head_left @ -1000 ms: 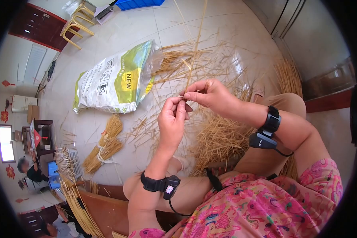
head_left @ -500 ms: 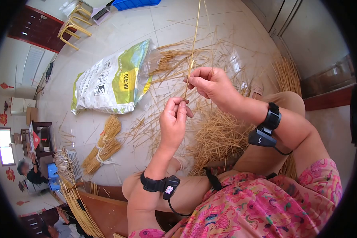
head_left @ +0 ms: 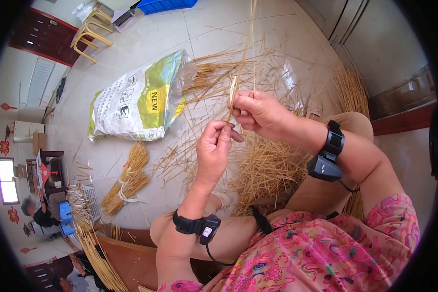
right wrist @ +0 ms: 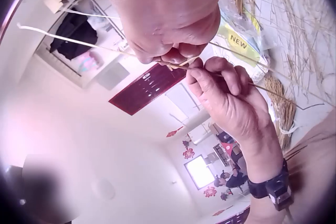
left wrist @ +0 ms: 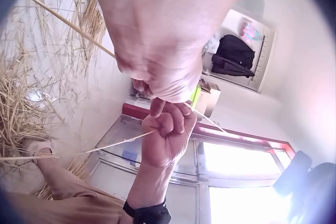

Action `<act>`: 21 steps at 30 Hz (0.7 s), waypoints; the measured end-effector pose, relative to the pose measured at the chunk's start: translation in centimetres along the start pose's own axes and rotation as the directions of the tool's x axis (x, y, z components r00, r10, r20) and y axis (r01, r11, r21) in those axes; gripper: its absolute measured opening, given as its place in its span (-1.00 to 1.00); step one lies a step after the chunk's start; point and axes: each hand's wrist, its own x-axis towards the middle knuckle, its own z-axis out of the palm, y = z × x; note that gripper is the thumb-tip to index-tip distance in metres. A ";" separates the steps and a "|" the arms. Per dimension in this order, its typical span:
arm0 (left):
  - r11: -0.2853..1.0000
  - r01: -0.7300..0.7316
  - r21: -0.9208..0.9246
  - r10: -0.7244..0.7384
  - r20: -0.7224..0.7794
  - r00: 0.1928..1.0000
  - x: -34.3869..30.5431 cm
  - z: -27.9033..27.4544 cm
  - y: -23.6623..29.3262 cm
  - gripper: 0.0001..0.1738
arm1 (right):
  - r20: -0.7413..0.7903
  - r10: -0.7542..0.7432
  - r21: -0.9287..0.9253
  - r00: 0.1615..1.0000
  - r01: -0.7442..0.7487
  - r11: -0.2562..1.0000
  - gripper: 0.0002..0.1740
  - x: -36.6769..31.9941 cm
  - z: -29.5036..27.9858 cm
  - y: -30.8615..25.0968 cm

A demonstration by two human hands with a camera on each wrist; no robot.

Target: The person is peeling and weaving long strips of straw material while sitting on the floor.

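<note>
My left hand pinches a thin straw stalk between thumb and forefinger. Just above it, my right hand grips the same stalk with curled fingers, which hide part of it. Pale split strips stick up beside the right fingers. In the right wrist view, the left hand is close to the right hand, with a bent bit of straw at the fingertips. The left wrist view shows thin ends of straw on both sides of the right hand.
Loose straw lies heaped by my legs and scattered over the tiled floor. A white and green sack with stalks at its mouth lies ahead. Left of the heap is a tied straw bundle. More stalks stand by the right wall.
The right hand first moved up the stalk away from the left hand, then came back lower with its fingers more curled. Pale strips now show beside it. The left hand stayed nearly still.
</note>
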 end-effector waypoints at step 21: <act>0.999 -0.032 0.025 0.034 -0.089 0.995 0.1 0.1 -0.5 -0.91 | -0.029 -0.227 -0.509 0.973 0.181 0.841 -0.95 -0.6 0.8 1.2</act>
